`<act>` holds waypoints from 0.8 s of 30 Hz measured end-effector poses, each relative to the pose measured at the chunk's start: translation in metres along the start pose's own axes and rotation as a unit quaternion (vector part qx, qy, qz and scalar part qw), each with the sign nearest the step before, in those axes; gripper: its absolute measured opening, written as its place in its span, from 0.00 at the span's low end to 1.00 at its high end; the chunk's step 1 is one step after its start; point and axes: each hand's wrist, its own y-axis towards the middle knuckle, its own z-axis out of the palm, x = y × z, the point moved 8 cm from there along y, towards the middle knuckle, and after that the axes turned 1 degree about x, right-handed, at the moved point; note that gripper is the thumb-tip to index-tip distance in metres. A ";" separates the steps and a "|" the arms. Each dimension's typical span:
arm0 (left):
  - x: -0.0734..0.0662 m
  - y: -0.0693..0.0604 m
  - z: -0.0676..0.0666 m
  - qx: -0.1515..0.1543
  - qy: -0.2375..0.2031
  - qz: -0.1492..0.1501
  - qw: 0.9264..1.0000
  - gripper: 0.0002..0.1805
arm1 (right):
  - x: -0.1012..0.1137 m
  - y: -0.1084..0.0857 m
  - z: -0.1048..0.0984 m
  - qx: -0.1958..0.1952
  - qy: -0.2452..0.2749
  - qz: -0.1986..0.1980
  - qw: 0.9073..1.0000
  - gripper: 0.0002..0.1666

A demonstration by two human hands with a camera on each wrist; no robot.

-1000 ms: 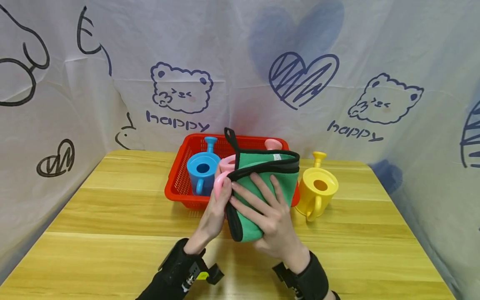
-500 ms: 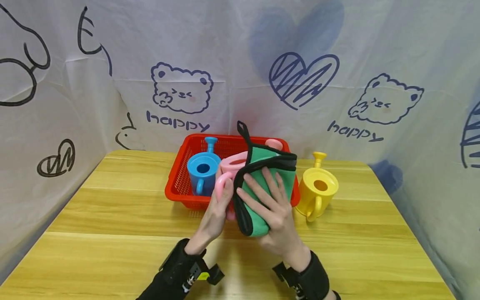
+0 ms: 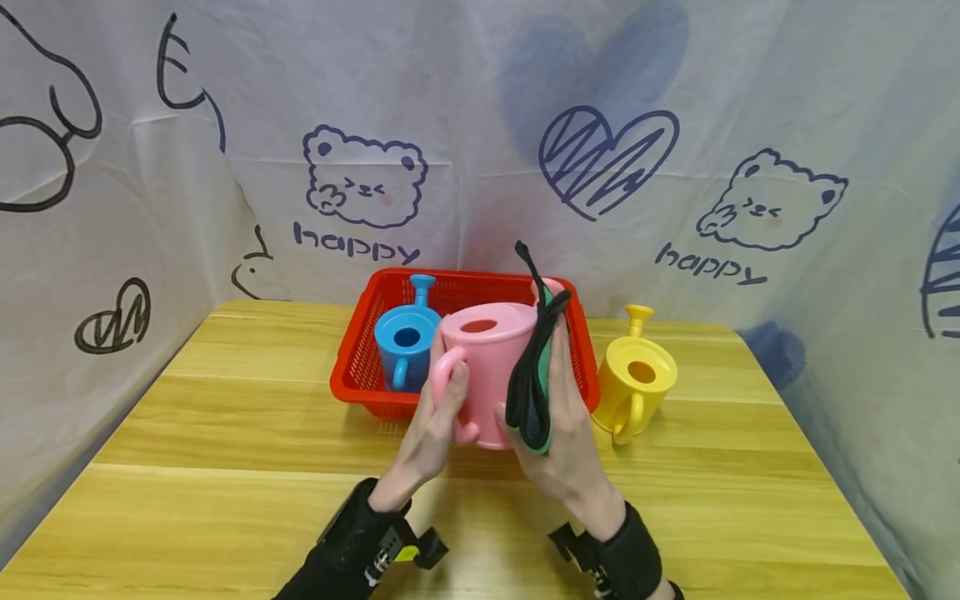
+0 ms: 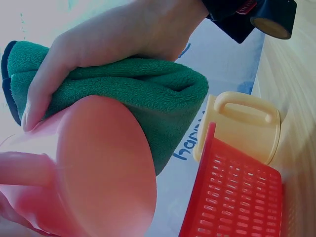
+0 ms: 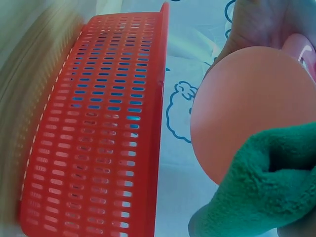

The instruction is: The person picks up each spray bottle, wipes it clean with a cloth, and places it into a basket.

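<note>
A pink watering can (image 3: 487,367) is held up in front of the red basket. My left hand (image 3: 431,425) grips it at its left side, the thumb by the handle. My right hand (image 3: 562,442) holds a folded green cloth (image 3: 534,375) with black edging against the can's right side. In the left wrist view the cloth (image 4: 133,81) bunches under the right hand (image 4: 113,37), whose thumb reaches over it to the can. The can's round bottom (image 5: 252,108) faces the right wrist camera. Part of the spout hides behind the cloth.
The red basket (image 3: 345,387) stands on the wooden table (image 3: 225,467) just behind the hands, with a blue watering can (image 3: 401,342) in its left part. A yellow watering can (image 3: 637,379) stands right of the basket. A drawn-on white curtain (image 3: 480,217) borders the table.
My right hand has turned the green cloth from the can's near face round to its right side, uncovering the pink body. My left hand has kept its grip almost unmoved.
</note>
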 end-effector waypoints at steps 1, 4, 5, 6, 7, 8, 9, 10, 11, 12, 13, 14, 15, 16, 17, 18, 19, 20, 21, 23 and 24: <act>-0.001 0.000 0.000 0.001 -0.001 0.002 1.000 0.39 | 0.000 0.001 0.000 -0.002 0.007 0.001 1.000 0.55; -0.003 0.000 0.000 0.001 0.002 0.009 1.000 0.39 | 0.001 0.004 -0.001 -0.014 0.026 0.003 1.000 0.56; -0.004 0.000 0.000 0.001 0.004 0.011 1.000 0.39 | 0.001 0.005 -0.001 -0.018 0.032 0.005 0.999 0.56; -0.004 0.000 0.000 0.002 0.007 0.014 1.000 0.38 | 0.001 0.005 -0.001 -0.020 0.036 0.006 0.999 0.56; -0.005 0.000 0.000 0.003 0.008 0.017 1.000 0.38 | 0.001 0.005 -0.002 -0.022 0.037 0.009 0.999 0.56; -0.005 0.000 0.000 0.003 0.010 0.018 1.000 0.38 | 0.000 0.005 -0.002 -0.023 0.041 0.011 0.999 0.56; -0.005 0.000 0.000 0.003 0.012 0.018 1.000 0.38 | -0.001 0.004 -0.002 -0.023 0.042 0.014 0.999 0.55; -0.004 0.000 -0.001 0.003 0.013 0.017 1.000 0.39 | -0.002 0.004 -0.002 -0.022 0.041 0.020 0.999 0.54; -0.004 0.000 -0.001 0.002 0.012 0.016 1.000 0.40 | -0.003 0.003 -0.002 -0.020 0.045 0.025 0.998 0.54; -0.003 -0.001 -0.002 0.002 0.010 0.017 1.000 0.40 | -0.005 0.003 -0.002 -0.018 0.049 0.031 0.998 0.53; -0.003 -0.001 -0.002 0.001 0.009 0.016 1.000 0.41 | -0.007 0.002 -0.002 -0.015 0.053 0.036 0.998 0.52; -0.002 -0.001 -0.003 0.000 0.008 0.015 1.000 0.42 | -0.009 0.002 -0.001 -0.012 0.058 0.040 0.997 0.51; -0.002 -0.001 -0.004 -0.001 0.007 0.016 1.000 0.42 | -0.010 0.002 -0.001 -0.009 0.057 0.044 0.997 0.51; -0.002 -0.001 -0.005 -0.001 0.008 0.016 1.000 0.43 | -0.011 0.002 -0.001 -0.006 0.058 0.043 0.997 0.50; -0.002 -0.001 -0.005 -0.001 0.008 0.017 1.000 0.43 | -0.011 0.002 -0.001 -0.003 0.054 0.041 0.998 0.50; -0.001 -0.001 -0.005 -0.001 0.010 0.017 1.000 0.43 | -0.011 0.002 -0.001 0.001 0.046 0.040 0.998 0.50; -0.001 -0.001 -0.006 -0.002 0.012 0.015 1.000 0.42 | -0.011 0.002 0.000 0.003 0.042 0.036 0.998 0.50; -0.001 -0.001 -0.006 -0.002 0.010 0.014 1.000 0.41 | -0.011 0.002 0.000 0.004 0.036 0.031 0.999 0.50; -0.001 0.000 -0.006 -0.002 0.008 0.012 1.000 0.41 | -0.010 0.002 0.000 0.005 0.031 0.029 0.999 0.50; 0.000 0.000 -0.006 -0.001 0.004 0.008 1.000 0.40 | -0.010 0.001 0.000 0.008 0.025 0.026 0.999 0.49; 0.000 0.000 -0.006 0.000 0.001 0.006 1.000 0.40 | -0.011 0.000 0.001 0.012 0.025 0.027 0.999 0.49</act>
